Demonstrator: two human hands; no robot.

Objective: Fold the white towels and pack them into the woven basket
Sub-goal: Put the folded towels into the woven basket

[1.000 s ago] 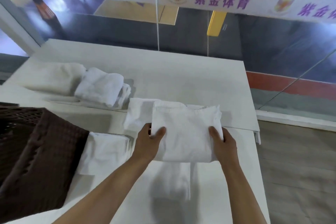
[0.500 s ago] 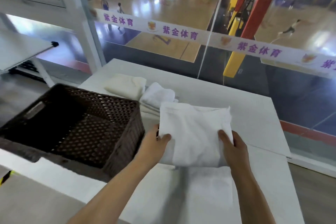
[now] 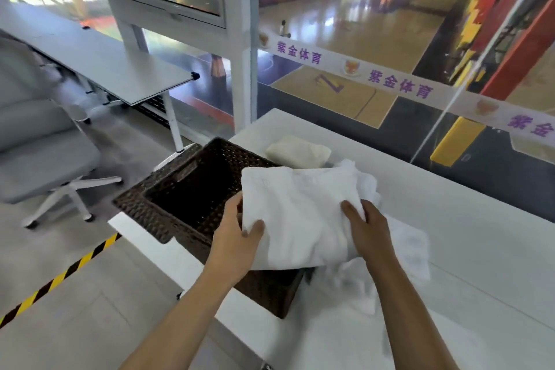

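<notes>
Over the basket's (image 3: 136,213) right edge, a folded towel (image 3: 300,216) is gripped at its sides by the left hand (image 3: 237,239) and right hand (image 3: 368,230). Packing appears to be in hand; next, the towel should be carried left and lowered flat inside.

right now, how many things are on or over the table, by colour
brown woven basket: 1
cream towel: 1
held white towel: 1
loose white towels: at least 2, overlapping
total: at least 5
</notes>
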